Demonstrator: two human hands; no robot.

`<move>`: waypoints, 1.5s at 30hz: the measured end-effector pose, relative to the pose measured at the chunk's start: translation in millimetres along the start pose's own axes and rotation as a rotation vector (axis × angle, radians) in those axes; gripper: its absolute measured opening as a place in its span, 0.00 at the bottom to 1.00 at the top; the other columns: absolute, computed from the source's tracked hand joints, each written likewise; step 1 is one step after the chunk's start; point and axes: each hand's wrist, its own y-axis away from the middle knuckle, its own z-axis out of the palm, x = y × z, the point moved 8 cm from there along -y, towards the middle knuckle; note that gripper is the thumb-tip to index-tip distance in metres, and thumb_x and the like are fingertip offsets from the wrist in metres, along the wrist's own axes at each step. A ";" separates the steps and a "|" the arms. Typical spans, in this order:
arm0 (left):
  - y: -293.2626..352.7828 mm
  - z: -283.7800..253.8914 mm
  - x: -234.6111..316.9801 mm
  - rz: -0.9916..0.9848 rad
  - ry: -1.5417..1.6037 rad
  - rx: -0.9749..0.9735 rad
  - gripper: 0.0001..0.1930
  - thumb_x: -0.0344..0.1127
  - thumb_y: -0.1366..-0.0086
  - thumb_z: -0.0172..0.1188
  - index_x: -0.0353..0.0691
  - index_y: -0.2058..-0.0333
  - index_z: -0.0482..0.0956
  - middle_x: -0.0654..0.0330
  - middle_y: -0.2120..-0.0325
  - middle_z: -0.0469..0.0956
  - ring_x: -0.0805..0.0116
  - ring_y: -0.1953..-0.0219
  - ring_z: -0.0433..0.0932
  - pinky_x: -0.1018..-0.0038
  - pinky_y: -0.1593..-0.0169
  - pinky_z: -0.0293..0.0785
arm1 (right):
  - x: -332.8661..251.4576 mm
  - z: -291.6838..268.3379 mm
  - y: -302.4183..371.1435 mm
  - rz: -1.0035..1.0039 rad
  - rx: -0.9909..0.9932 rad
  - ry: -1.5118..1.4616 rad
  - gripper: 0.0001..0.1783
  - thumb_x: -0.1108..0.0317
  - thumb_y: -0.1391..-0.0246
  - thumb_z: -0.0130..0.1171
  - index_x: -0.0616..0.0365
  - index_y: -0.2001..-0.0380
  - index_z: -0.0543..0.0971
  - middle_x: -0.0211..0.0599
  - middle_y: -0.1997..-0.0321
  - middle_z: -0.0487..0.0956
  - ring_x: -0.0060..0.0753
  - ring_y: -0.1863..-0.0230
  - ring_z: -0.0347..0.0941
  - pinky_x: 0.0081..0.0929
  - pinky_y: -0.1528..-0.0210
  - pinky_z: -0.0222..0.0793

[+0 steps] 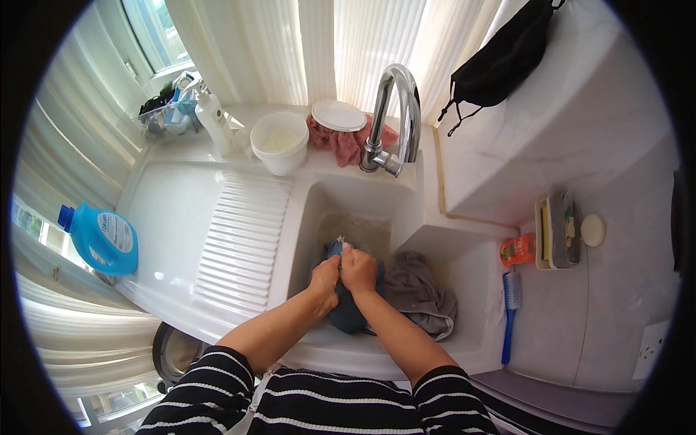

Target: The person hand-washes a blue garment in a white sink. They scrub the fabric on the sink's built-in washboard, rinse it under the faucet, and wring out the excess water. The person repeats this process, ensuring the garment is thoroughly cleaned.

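My left hand (324, 283) and my right hand (358, 268) are side by side over the sink basin (308, 235), both closed on a dark blue cloth (348, 313). The cloth hangs below and between them, and a small pale tuft shows above my fingers. Whether it is a garment or a towel I cannot tell. Just right of my right hand, a crumpled grey garment (420, 293) with a light edge lies in the basin. Murky water (362, 226) shows at the basin's far end.
A ribbed washboard (243, 239) adjoins the basin, with a blue detergent jug (105, 239) further left. Behind stand a white pump bottle (213, 123), white tub (280, 141), reddish cloth (341, 145) and chrome faucet (391, 119). Rightward are a blue brush (511, 315) and sponge caddy (557, 232).
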 end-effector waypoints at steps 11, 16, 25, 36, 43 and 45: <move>13.2 -24.7 44.8 0.459 -1.174 0.021 0.21 0.50 0.39 0.65 0.41 0.58 0.71 0.53 0.66 0.78 0.61 0.63 0.80 0.65 0.60 0.78 | 29.6 -40.7 -69.6 -0.255 -0.070 0.340 0.20 0.63 0.57 0.74 0.58 0.68 0.73 0.50 0.51 0.72 0.54 0.55 0.69 0.43 0.53 0.67; 13.6 41.6 36.8 0.626 -1.869 -0.122 0.42 0.57 0.49 0.70 0.39 0.42 0.64 0.41 0.45 0.72 0.45 0.42 0.72 0.53 0.42 0.69 | 63.9 29.2 -25.9 -0.150 -0.790 0.898 0.44 0.36 0.43 0.51 0.28 0.27 0.47 0.37 0.21 0.32 0.58 0.24 0.37 0.60 0.27 0.32; -78.3 41.3 30.7 0.355 -2.037 -0.035 0.55 0.70 0.53 0.64 0.37 0.35 0.61 0.45 0.34 0.58 0.47 0.31 0.54 0.47 0.31 0.45 | 122.1 104.2 -32.4 -0.075 -0.923 0.813 0.34 0.53 0.40 0.50 0.45 0.31 0.61 0.44 0.22 0.41 0.55 0.26 0.47 0.55 0.27 0.40; -104.1 34.7 64.8 0.625 -1.715 0.254 0.43 0.60 0.53 0.68 0.39 0.42 0.71 0.40 0.40 0.65 0.44 0.39 0.67 0.54 0.40 0.66 | 59.4 63.2 -68.7 -0.601 -0.354 0.683 0.25 0.64 0.47 0.58 0.55 0.45 0.74 0.46 0.43 0.72 0.51 0.44 0.69 0.49 0.43 0.66; -108.0 5.9 41.9 0.288 -1.651 0.194 0.33 0.49 0.49 0.67 0.35 0.48 0.75 0.42 0.51 0.76 0.49 0.48 0.76 0.59 0.44 0.71 | 130.4 44.4 -51.8 0.394 -0.661 0.472 0.24 0.56 0.56 0.69 0.61 0.59 0.83 0.49 0.55 0.81 0.47 0.53 0.77 0.46 0.51 0.72; -132.2 -11.6 32.7 0.193 -1.274 0.039 0.27 0.46 0.45 0.64 0.34 0.51 0.77 0.43 0.52 0.77 0.49 0.49 0.77 0.59 0.44 0.72 | 140.9 23.1 -49.7 0.526 -0.527 0.127 0.21 0.54 0.57 0.71 0.63 0.67 0.84 0.49 0.61 0.83 0.46 0.57 0.79 0.44 0.55 0.74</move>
